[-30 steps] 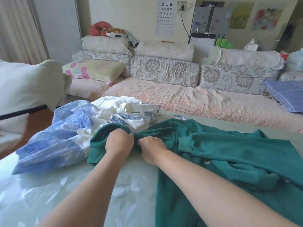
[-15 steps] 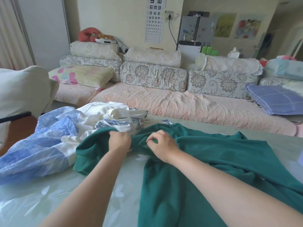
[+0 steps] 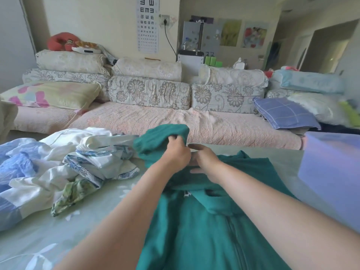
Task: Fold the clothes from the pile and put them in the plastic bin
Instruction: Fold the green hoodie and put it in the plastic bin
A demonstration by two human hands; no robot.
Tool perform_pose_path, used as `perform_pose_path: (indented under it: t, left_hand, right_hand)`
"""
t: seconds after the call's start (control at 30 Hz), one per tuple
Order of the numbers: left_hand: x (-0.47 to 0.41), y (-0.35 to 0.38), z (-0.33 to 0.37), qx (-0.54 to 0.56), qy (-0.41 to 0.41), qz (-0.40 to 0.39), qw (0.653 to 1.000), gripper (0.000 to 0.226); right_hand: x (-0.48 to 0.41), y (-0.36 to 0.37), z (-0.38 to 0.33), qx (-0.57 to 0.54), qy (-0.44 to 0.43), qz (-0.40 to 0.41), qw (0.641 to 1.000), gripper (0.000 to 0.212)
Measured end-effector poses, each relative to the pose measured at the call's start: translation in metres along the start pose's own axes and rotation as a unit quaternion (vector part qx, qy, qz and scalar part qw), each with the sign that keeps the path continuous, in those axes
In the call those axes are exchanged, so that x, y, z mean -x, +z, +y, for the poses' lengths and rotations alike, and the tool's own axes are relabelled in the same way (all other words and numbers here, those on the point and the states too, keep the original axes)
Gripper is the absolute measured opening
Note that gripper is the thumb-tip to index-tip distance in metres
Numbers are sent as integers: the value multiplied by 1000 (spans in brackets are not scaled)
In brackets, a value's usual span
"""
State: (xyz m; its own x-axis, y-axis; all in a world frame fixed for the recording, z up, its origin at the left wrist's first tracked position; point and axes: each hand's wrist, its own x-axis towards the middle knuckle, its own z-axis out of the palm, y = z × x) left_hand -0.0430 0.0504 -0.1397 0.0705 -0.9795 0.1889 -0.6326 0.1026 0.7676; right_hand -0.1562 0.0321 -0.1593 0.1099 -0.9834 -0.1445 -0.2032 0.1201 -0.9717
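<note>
A teal zip-up sweatshirt (image 3: 196,228) lies spread on the pale green table (image 3: 58,240) in front of me. My left hand (image 3: 176,151) grips a raised fold of its far edge, lifted off the table. My right hand (image 3: 204,162) lies just to the right, fingers apart and pressing flat on the teal cloth. The pile of clothes (image 3: 58,164), white, blue and floral pieces, lies to the left of the sweatshirt. A pale purple plastic bin (image 3: 331,172) stands at the right edge of the table.
Beyond the table runs a long low sofa (image 3: 175,121) with floral cushions, a yellow pillow (image 3: 52,94) on the left and a blue checked cushion (image 3: 284,114) on the right. A doorway opens at the far right.
My left hand has lifted the teal cloth's edge and carried it to the right. My right hand has gone from gripping to lying flat. The view has swung right, and the purple bin now shows.
</note>
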Motion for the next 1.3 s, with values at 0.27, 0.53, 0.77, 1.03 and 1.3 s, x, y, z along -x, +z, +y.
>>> perform_pose_path:
  t: [0.27,0.53,0.77,1.03,1.3]
  left_hand:
    - [17,103,25,-144,39,-219,964,38]
    - [12,128,14,-268,178,-296,899,27]
    - [1,97,-2,-166,107,-306,931,59]
    - [18,76,-23,-346,110,-293,885,81]
    - [26,81,-12,-372,33,-338,864,70]
  right_hand:
    - [16,-97,33,23,39,113,993,38]
    - [12,-128,79,306,-47,137,941,74]
    - [12,-141,80,297,7,199,934,26]
    - [23,-168,85,-8,164,296,941,25]
    - [47,-178,102,353,152,276,881,59]
